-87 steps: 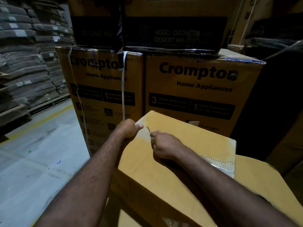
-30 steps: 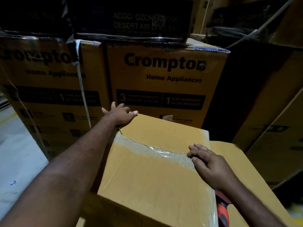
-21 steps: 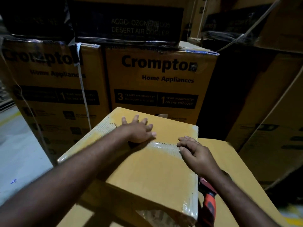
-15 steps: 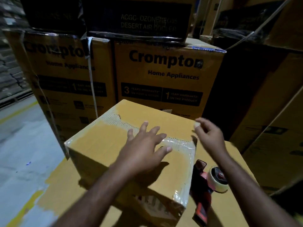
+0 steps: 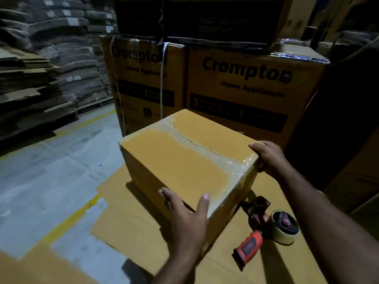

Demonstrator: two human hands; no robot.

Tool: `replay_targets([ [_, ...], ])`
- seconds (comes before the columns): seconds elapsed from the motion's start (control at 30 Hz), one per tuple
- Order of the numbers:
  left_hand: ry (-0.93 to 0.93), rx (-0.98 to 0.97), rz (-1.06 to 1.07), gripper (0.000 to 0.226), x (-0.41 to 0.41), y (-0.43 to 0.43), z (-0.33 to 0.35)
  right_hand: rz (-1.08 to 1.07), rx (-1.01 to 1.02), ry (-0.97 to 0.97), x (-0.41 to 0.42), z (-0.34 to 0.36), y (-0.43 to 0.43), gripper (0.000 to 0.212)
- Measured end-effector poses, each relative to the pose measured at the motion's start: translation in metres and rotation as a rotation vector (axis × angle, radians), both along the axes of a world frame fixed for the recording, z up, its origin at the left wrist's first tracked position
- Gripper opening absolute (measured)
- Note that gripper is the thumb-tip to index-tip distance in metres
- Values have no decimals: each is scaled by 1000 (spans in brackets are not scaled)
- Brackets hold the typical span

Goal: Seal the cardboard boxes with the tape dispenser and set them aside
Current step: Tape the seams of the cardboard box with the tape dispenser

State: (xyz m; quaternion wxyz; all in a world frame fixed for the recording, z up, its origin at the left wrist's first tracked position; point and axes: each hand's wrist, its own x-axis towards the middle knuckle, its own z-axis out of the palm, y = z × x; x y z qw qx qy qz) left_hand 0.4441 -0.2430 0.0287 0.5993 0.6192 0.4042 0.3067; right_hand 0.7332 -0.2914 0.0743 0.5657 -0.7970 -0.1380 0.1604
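1 box (image 5: pixel 184 160) stands on the cardboard sheets (image 5: pixel 133 222), toward their far edge, with tape (image 5: pixel 205 148) laid along its top seam; we judge sealing complete. Left hand (image 5: pixel 188 218) presses the near corner, fingers straight; right hand (image 5: pixel 268 158) curls round the far-right corner. Tape dispenser (image 5: pixel 264 228) lies beside, unheld. Remaining: set aside.

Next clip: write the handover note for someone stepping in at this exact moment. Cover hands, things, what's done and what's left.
Hands: left hand lies flat against the near corner of the box, thumb on top; right hand grips its far right corner.
Things: box sits on flat cardboard; tape dispenser lies beside it on the right, untouched.
Done: top seam taped.
Left: set this box aside, then seal any others.
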Motion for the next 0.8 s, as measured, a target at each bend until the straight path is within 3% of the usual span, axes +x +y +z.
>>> replay_targets([
  [0.13,-129,57,137,100,-7,13,15,57,108,-34,-26,26,5,42],
  [0.3,-227,327,181,97,-42,55,55,109,324,17,-56,62,-15,40],
  [0.43,-461,384,-32,85,-63,69,110,78,472,82,-65,102,-58,31],
  [0.53,-509,357,-269,83,-62,67,145,89,261,67,-72,129,-103,43],
  [0.67,-453,341,-564,75,-26,53,165,15,79,-5,-84,135,-182,34],
  [0.77,-432,257,-787,73,15,33,164,-113,146,3,-99,123,-252,71],
  [0.8,-418,225,-858,74,30,24,163,-188,177,-6,-110,119,-273,73],
])
